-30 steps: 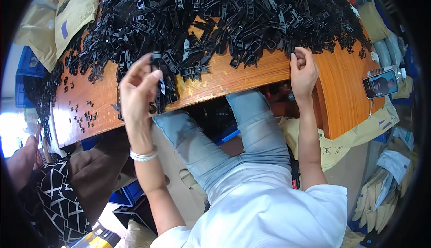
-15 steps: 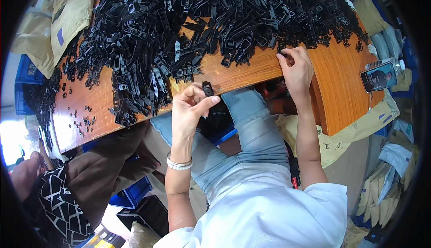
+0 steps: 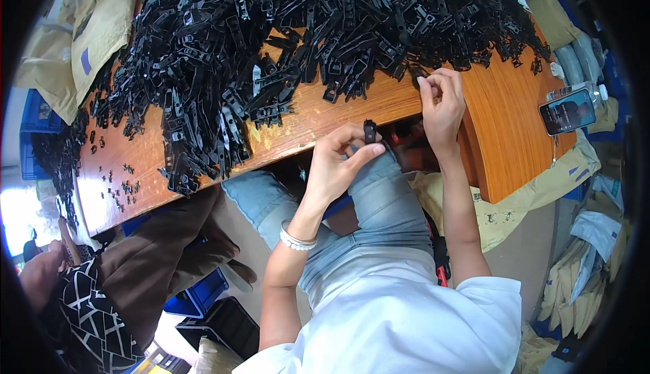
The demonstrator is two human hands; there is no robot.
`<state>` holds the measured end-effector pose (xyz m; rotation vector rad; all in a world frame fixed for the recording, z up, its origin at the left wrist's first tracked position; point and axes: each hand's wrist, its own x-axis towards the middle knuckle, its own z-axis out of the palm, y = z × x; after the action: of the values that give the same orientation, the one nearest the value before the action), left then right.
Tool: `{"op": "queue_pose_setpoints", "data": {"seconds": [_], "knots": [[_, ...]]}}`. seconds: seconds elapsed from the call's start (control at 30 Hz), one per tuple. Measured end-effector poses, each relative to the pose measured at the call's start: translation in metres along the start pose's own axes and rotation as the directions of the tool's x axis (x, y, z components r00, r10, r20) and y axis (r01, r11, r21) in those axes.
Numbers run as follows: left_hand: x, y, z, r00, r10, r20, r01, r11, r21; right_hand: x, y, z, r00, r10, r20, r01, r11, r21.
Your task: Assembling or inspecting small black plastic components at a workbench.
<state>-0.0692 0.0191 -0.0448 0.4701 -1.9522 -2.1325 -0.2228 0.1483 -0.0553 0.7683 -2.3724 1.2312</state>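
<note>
My left hand (image 3: 338,160) pinches a small black plastic part (image 3: 370,131) between thumb and fingers, above my right thigh and just off the table's front edge. Farther right, my right hand (image 3: 444,106) is closed, thumb against forefinger, beside the near fringe of a large heap of black plastic parts (image 3: 210,55). Something dark shows at its fingertips; whether it is held or lies on the table is unclear. Long, clip-like pieces and small frames make up the heap, which covers much of the wooden table (image 3: 504,113).
A phone (image 3: 567,112) stands at the table's right end. Tiny black pieces (image 3: 125,188) lie scattered at the left. Another person's legs in brown trousers (image 3: 162,255) are on my left. Paper sacks (image 3: 101,25) stand at far left, with bags (image 3: 582,265) at the right.
My left hand has moved right with the small black part, closer to my right hand. My right hand has shifted slightly left, its fingers drawn closer together.
</note>
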Motion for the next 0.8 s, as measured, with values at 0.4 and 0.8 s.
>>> {"op": "queue_pose_setpoints", "data": {"seconds": [0.4,0.8], "knots": [[0.021,0.008,0.018,0.99,0.071,0.122,-0.034,0.958,-0.283,-0.005,-0.008,0.002,0.997,0.072,0.036,-0.078,0.966,0.245],[0.058,-0.003,0.026,0.968,0.249,0.025,-0.247,0.939,0.237,0.003,-0.007,-0.01,0.937,0.191,0.293,-0.315,0.827,0.466]]}}
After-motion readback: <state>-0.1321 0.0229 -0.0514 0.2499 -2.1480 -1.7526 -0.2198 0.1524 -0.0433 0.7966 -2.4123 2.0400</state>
